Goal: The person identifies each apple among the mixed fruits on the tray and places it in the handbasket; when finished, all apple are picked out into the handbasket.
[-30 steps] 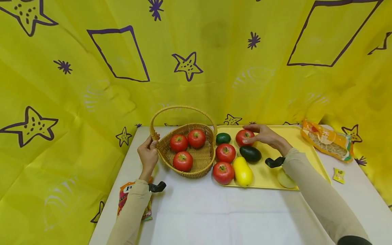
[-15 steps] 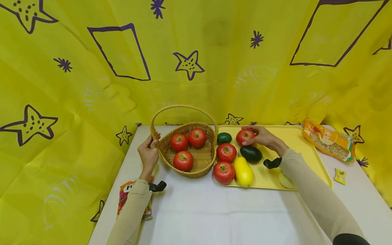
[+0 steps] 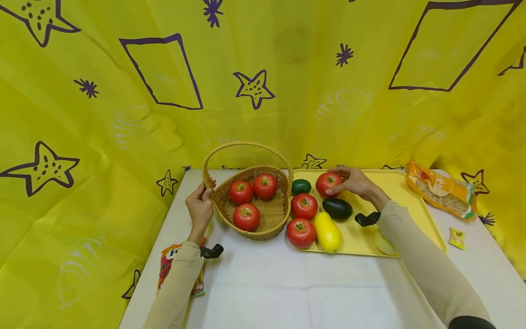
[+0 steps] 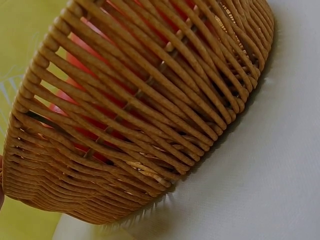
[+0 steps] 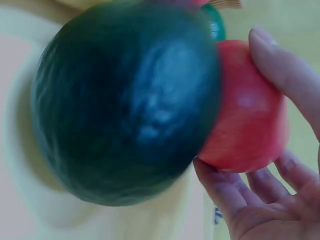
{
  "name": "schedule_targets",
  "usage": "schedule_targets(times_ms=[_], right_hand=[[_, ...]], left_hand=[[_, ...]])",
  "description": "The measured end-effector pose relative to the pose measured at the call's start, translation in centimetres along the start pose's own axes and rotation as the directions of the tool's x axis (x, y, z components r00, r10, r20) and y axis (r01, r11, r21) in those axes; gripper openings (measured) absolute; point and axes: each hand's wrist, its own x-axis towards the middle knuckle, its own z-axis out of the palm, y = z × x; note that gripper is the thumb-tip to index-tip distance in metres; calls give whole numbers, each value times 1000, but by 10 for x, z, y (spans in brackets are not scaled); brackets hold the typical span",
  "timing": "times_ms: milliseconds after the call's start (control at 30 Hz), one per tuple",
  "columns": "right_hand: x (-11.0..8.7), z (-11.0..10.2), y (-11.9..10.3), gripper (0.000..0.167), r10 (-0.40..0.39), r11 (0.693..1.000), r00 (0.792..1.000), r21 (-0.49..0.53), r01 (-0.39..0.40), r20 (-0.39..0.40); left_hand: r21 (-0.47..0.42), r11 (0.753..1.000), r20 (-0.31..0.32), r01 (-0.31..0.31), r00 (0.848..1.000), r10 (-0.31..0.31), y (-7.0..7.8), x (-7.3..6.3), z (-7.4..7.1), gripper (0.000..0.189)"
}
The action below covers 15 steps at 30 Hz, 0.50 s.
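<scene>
Held red apple [image 3: 324, 184], stem end up

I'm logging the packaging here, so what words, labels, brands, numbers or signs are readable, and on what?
"F": on the red bag; the next letter is unclear, and the left sleeve covers part of the bag.
Orange bag: print too small to read.
Yellow packet: print too small to read.
Backdrop: drawn stars and shapes, no readable words.

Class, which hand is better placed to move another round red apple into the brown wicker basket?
Probably the right hand: it grips a round red apple, while the left hand holds the wicker basket near the base of its arched handle.
</scene>
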Motion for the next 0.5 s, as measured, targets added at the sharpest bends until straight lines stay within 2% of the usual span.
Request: schedule_targets(times_ms=[300, 500], right_hand=[[-11, -3, -31, 78, -57, 997, 996, 45, 60, -66], [-21, 3, -54, 74, -129, 989, 990, 67, 133, -53]], left_hand=[[17, 1000, -17, 20, 1000, -20, 1, -1, 0, 38], [12, 1000, -8, 21, 1000, -20, 3, -1, 2, 39]])
